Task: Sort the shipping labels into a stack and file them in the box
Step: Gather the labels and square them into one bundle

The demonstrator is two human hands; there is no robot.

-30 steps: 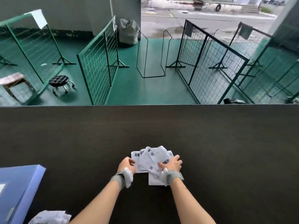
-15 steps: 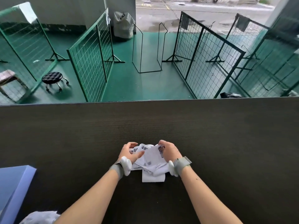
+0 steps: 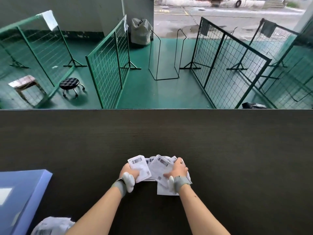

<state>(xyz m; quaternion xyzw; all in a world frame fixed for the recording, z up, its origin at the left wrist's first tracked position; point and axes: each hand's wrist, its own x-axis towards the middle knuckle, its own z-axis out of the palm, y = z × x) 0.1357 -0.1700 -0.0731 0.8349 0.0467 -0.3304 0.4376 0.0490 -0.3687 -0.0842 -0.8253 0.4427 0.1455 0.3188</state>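
A loose bunch of white shipping labels [image 3: 156,168] with barcodes lies fanned on the dark table [image 3: 237,158], near its front middle. My left hand [image 3: 127,173] grips the left side of the bunch, thumb over one label. My right hand [image 3: 179,168] is closed on the right side, fingers over the papers. One label pokes out below my right wrist. Both wrists wear grey bands. A blue box [image 3: 20,197] sits at the table's front left, partly cut off by the frame edge.
A crumpled white plastic bag [image 3: 50,225] lies at the bottom left beside the box. Beyond the table's far edge are green wire fence panels [image 3: 108,65], a black stool [image 3: 69,83] and a green floor.
The labels, bunched upright between my hands half a second ago, now lie spread wider and flatter. My hands have moved slightly apart, and the view has tilted down a little.
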